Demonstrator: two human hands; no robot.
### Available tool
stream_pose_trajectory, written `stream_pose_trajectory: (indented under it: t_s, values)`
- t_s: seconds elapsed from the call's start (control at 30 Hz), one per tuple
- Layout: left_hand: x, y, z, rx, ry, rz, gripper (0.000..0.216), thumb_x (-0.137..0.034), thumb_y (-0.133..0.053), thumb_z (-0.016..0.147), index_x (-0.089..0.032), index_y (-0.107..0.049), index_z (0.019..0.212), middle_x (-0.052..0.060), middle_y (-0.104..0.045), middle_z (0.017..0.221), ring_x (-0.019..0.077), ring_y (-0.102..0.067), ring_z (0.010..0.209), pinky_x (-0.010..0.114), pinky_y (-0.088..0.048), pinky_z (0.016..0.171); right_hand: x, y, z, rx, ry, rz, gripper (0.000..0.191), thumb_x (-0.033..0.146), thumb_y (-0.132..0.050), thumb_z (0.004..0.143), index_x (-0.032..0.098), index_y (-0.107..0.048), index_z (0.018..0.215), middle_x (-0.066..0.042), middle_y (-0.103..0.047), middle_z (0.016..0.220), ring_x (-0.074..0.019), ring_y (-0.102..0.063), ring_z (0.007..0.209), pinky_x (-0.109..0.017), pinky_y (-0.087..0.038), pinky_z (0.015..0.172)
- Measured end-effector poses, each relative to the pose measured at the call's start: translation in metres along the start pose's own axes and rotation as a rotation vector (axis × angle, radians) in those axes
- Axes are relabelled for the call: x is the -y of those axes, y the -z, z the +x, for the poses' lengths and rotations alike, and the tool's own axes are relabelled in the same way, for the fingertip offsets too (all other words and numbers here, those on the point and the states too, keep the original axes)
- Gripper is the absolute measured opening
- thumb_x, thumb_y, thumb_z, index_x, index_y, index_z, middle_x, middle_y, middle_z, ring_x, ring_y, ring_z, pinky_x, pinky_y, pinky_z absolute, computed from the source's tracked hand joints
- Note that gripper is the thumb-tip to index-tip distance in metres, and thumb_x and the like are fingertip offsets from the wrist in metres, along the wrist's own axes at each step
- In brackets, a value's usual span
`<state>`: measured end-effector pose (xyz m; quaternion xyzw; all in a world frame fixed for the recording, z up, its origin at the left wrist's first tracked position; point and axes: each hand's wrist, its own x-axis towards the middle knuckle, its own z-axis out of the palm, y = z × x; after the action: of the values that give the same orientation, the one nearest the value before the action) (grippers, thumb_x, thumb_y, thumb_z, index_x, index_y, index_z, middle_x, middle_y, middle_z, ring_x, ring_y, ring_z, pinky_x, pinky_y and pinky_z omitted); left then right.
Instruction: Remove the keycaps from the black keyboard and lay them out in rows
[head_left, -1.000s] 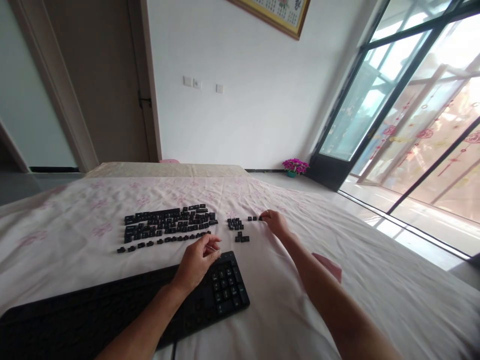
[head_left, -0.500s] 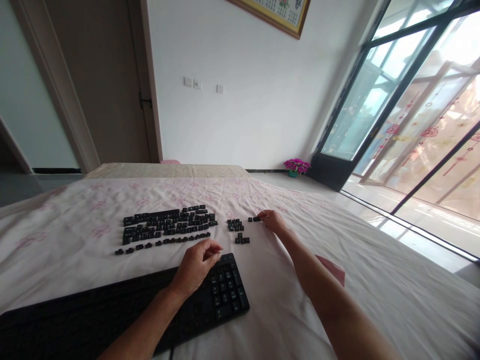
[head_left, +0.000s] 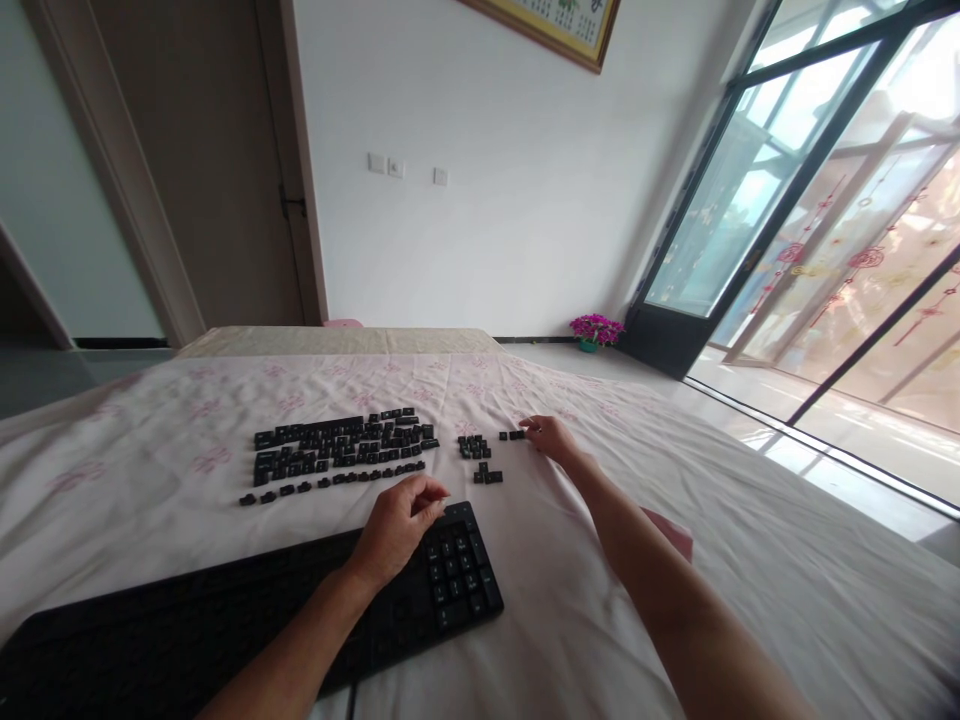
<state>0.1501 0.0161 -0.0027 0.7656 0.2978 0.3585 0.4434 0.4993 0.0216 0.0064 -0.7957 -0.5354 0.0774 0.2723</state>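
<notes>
A black keyboard point(head_left: 172, 610) lies at the front left, with number-pad keys point(head_left: 454, 565) in place at its right end and its left part mostly dark and bare. My left hand point(head_left: 397, 525) hovers above the keyboard's upper right part, thumb and forefinger pinched; whatever may be between them is too small to make out. Farther off, my right hand point(head_left: 551, 438) rests low over the cloth, its fingertips closed on a black keycap at the right end of a short row of keycaps point(head_left: 512, 435).
Loose keycaps point(head_left: 345, 445) lie in a large cluster behind the keyboard, beside a small group point(head_left: 474, 447) and an arrow-like trio point(head_left: 487, 475). A wrinkled flowered cloth point(head_left: 570, 600) covers the surface. Something pink point(head_left: 670, 532) lies partly behind my right forearm.
The view has shifted slightly, so everything sits a little to the right. My right hand stays by the short keycap row, where the end keycap now shows more plainly. My left hand keeps its pinch.
</notes>
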Motion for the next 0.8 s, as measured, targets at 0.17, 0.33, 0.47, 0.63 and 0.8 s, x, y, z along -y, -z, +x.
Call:
stream_pose_trajectory:
  t_s: [0.17, 0.33, 0.47, 0.63, 0.8]
  values:
    - [-0.001, 0.001, -0.001, 0.016, -0.006, -0.034, 0.014, -0.022, -0.055, 0.081, -0.018, -0.066, 0.090, 0.002, -0.069, 0.083, 0.0165, -0.066, 0.076, 0.028, -0.051, 0.074, 0.035, 0.012, -0.018, 0.013, 0.059, 0.115, 0.049, 0.042, -0.033, 0.095, 0.012, -0.072, 0.095, -0.011, -0.070, 0.084, -0.0176, -0.063, 0.073, -0.027, -0.045, 0.068]
    - [-0.001, 0.000, -0.002, 0.006, -0.049, 0.051, 0.012, -0.021, -0.056, 0.081, -0.019, -0.067, 0.087, 0.002, -0.068, 0.084, 0.0164, -0.063, 0.078, 0.026, -0.049, 0.074, 0.091, 0.022, -0.069, 0.150, 0.440, 0.278, 0.056, 0.047, -0.027, 0.097, 0.019, -0.073, 0.084, -0.005, -0.068, 0.086, -0.0162, -0.060, 0.082, -0.027, -0.044, 0.078]
    - [-0.003, -0.001, -0.004, 0.066, -0.074, 0.107, 0.012, -0.019, -0.057, 0.081, -0.020, -0.067, 0.086, 0.001, -0.067, 0.083, 0.0160, -0.062, 0.079, 0.026, -0.047, 0.074, 0.116, 0.012, -0.112, 0.217, 0.410, 0.491, 0.040, 0.044, -0.043, 0.093, 0.016, -0.071, 0.093, -0.003, -0.064, 0.071, -0.0116, -0.054, 0.062, -0.022, -0.042, 0.059]
    - [-0.006, 0.000, -0.004, 0.107, -0.117, 0.141, 0.013, -0.017, -0.057, 0.081, -0.021, -0.069, 0.086, 0.001, -0.067, 0.086, 0.0156, -0.061, 0.082, 0.025, -0.045, 0.076, 0.116, -0.011, -0.130, 0.346, 0.351, 0.733, 0.028, 0.039, -0.056, 0.085, 0.014, -0.070, 0.085, -0.004, -0.066, 0.074, -0.0090, -0.051, 0.055, -0.020, -0.041, 0.049]
    - [-0.005, 0.000, -0.003, 0.174, -0.131, 0.199, 0.017, -0.019, -0.059, 0.081, -0.025, -0.071, 0.090, -0.001, -0.067, 0.088, 0.0152, -0.061, 0.083, 0.024, -0.044, 0.076, 0.119, -0.011, -0.129, 0.401, 0.416, 0.671, 0.029, 0.039, -0.058, 0.085, 0.014, -0.072, 0.080, -0.005, -0.067, 0.073, -0.0087, -0.052, 0.054, -0.018, -0.039, 0.044]
